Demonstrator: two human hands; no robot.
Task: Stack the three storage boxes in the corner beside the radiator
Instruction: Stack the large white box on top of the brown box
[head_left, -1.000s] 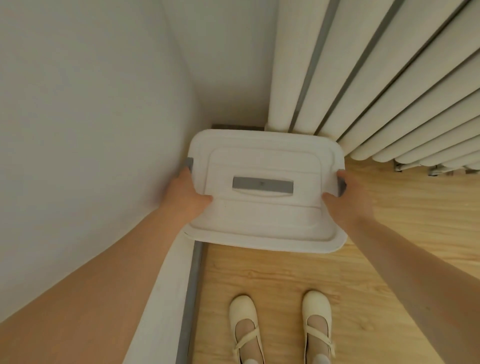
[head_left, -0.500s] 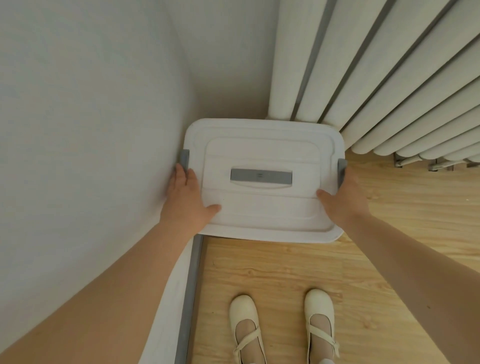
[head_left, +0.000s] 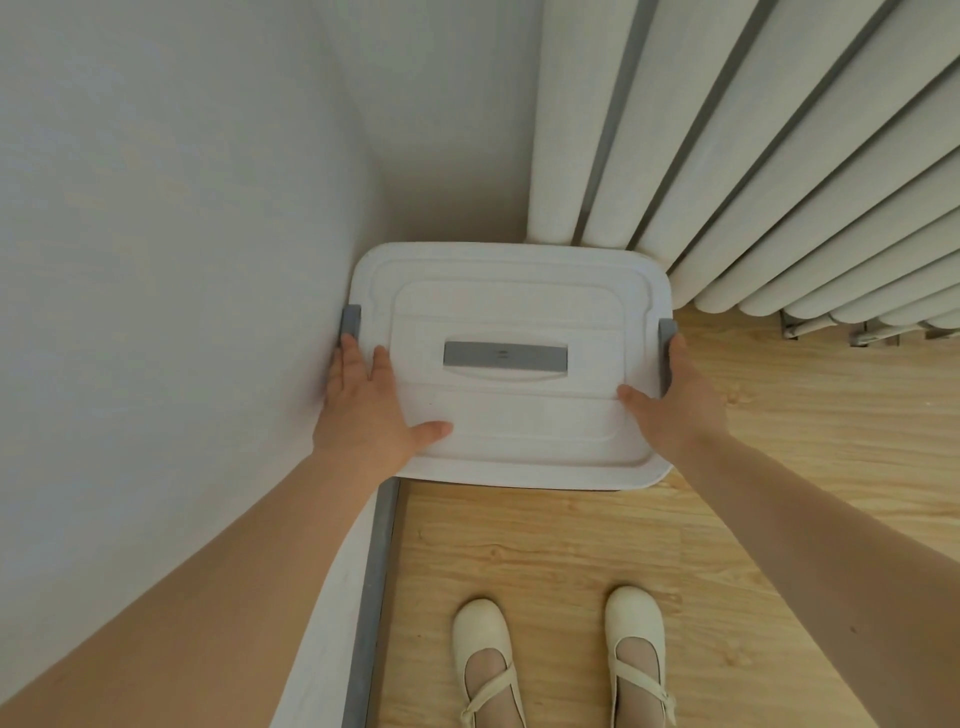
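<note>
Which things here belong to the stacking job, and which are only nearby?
Belong to the job:
- white plastic storage box with grey handle
- left hand, flat on its lid
- right hand, at its right edge
- white ribbed radiator, marking the corner

Only nearby:
- cream strap shoes
- light wooden floor
- grey skirting strip

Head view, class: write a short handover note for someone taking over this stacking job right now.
Left hand: flat on the lid's left edge, thumb on top, by the grey latch.
Right hand: on the lid's right edge, fingers over the side.
Box: in the corner, against the wall and radiator.
Done: this box looks placed. Any boxes beneath are hidden, so the count is unknown.
Left: check it sits square, release, fetch any remaining boxes.
</note>
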